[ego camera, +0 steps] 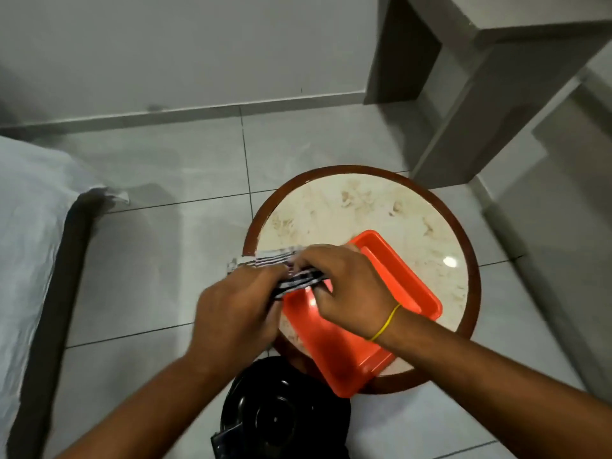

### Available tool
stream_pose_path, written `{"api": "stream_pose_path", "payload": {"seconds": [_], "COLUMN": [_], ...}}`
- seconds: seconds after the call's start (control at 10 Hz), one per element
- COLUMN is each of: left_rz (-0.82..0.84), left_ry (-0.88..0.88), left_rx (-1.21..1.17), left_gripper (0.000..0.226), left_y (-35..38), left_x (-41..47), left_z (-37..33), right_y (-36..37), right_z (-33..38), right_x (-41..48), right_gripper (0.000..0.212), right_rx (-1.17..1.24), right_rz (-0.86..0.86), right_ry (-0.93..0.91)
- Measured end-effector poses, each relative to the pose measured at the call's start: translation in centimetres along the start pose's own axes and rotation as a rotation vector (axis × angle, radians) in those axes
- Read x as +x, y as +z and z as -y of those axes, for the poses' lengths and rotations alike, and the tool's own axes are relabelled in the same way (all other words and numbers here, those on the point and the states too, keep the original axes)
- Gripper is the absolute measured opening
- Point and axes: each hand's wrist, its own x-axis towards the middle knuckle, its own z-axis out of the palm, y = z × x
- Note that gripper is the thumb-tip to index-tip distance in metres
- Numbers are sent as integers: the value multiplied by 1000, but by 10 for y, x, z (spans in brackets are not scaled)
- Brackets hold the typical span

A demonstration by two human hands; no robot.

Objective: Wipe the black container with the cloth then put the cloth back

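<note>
A black-and-white striped cloth (291, 280) is stretched between both my hands above the near-left part of an orange tray (334, 342). My left hand (238, 309) grips its lower end, and my right hand (344, 279), with a yellow band on the wrist, grips its middle. The cloth's far end sticks out to the left over the table edge. A black round container (281, 412) with a glossy lid stands on the floor below the table, near my body, apart from both hands.
The orange tray lies on a small round marble-topped table (364, 200) with a brown rim. A bed with a white sheet (29, 220) is at the left. A grey wall column (463, 77) stands at the back right. Tiled floor surrounds the table.
</note>
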Motion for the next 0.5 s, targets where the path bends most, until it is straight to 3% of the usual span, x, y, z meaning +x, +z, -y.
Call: {"api": "stream_pose_path", "payload": {"seconds": [0.1, 0.2, 0.3, 0.4, 0.5], "left_rz": [137, 443, 665, 628, 618], "left_ry": [-4, 30, 71, 71, 66], "left_rx": [-53, 20, 118, 127, 167], "left_gripper": [33, 23, 27, 32, 39], "left_y": [60, 136, 182, 200, 189], "left_x": [1, -17, -36, -38, -37], "left_z": [-29, -52, -68, -72, -68], "right_y": [5, 31, 56, 70, 70], "right_z": [-55, -122, -162, -177, -162], "right_x": [-31, -70, -99, -106, -113], "right_gripper": [45, 39, 34, 31, 42], "right_rx": [-99, -207, -328, -330, -305], "right_rz": [-2, 204, 489, 506, 493], "right_ry": [39, 212, 310, 329, 324]}}
